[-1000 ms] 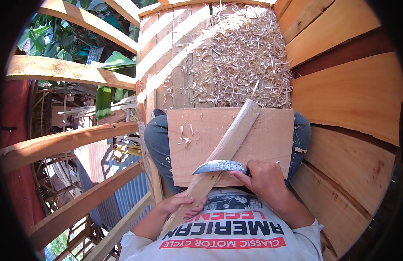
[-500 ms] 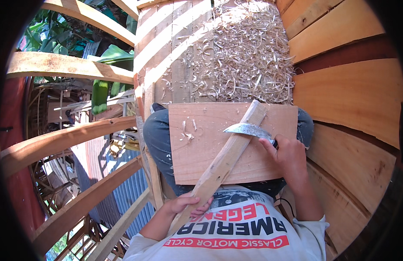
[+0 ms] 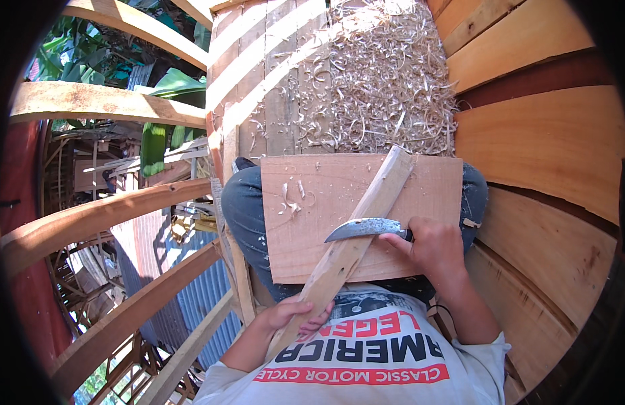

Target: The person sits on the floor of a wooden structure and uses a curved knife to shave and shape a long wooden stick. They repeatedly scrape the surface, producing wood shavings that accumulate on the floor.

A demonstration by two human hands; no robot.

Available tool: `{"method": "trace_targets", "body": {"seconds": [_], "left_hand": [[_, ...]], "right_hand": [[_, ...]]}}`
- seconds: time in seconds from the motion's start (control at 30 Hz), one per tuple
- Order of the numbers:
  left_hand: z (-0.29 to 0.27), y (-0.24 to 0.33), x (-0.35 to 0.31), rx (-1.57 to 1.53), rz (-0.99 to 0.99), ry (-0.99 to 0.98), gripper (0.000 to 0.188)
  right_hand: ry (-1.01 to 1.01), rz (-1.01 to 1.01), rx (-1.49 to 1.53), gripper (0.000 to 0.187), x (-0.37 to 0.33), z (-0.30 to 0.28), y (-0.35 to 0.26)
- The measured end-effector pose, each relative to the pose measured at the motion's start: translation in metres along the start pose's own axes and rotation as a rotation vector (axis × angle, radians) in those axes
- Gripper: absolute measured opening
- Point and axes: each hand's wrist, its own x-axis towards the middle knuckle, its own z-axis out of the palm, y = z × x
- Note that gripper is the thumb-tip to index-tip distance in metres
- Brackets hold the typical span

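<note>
A long wooden stick (image 3: 356,246) slants across a flat wooden board (image 3: 295,236) on my lap, its far end just past the board's far edge. My left hand (image 3: 300,316) is wrapped round the near end of the stick, against my shirt. In my right hand (image 3: 432,246) is a knife (image 3: 366,229) with a broad curved blade, gripped by its dark handle, thumb along the side toward the blade. The blade lies across the middle of the stick, its tip pointing left. A few curled shavings (image 3: 292,202) rest on the left of the board.
A thick heap of wood shavings (image 3: 393,88) covers the plank floor (image 3: 252,101) ahead. Wooden slats (image 3: 542,148) rise close on my right. At my left, spaced wooden rails (image 3: 110,209) open onto corrugated metal sheets (image 3: 198,297) and green leaves (image 3: 154,145).
The knife has moved along the stick toward me and to the left, with my right hand following. My left hand keeps its grip on the stick's near end.
</note>
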Motion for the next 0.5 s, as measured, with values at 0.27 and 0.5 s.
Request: {"method": "trace_targets", "body": {"seconds": [0.27, 0.5], "left_hand": [[-0.007, -0.002, 0.002, -0.021, 0.0, -0.036, 0.048], [-0.008, -0.004, -0.006, 0.078, -0.001, 0.02, 0.053]], "right_hand": [[-0.041, 0.096, -0.048, 0.067, 0.009, -0.007, 0.006], [0.182, 0.531, 0.048, 0.066, 0.039, -0.039, 0.085]]}}
